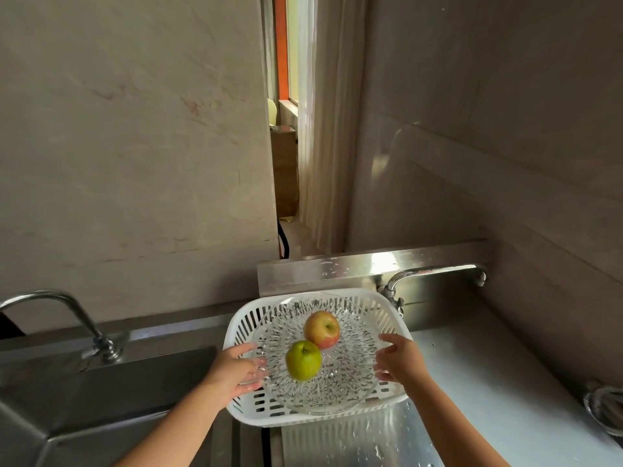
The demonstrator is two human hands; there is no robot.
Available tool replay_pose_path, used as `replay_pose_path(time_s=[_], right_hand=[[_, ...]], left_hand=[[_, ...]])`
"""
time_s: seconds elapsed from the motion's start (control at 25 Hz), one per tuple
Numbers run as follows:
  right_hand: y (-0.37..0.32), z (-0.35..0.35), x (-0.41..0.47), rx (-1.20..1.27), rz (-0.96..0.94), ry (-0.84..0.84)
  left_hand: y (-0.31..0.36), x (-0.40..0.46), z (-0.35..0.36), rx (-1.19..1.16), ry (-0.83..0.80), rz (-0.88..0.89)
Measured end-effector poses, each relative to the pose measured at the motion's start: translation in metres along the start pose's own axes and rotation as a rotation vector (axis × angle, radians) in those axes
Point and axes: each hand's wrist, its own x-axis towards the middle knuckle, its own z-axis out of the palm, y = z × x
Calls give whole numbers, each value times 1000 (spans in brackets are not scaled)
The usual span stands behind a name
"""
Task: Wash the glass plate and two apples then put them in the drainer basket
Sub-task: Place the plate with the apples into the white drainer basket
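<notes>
My left palm (232, 372) hides the plate's (337, 392) near-left rim. The green apple (303, 360) covers part of the red one (322, 329). A metal dish (606, 411) is cut off at right.

I see open desk (499, 382) right of the drainer basket (303, 414); behind it, a tap (435, 273) crowds the rim, and the wall (539, 163) closes off the right.

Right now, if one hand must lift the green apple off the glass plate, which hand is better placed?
Left. The left hand touches the glass plate's rim right beside the green apple; the right hand is at the opposite rim, farther away.
</notes>
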Motion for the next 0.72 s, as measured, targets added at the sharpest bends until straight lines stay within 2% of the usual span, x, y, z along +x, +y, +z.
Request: replay_pose_path(time_s=[0.2,0.44,0.72], right_hand=[[3,-2,0,14,-28,-52],[1,-8,-4,65,-8,-65],[-7,-17,-11,39,6,-45]], left_hand=[[-5,-4,-1,-76,4,3],[-2,-7,-3,-32,-6,10],[1,-17,-10,-1,59,61]])
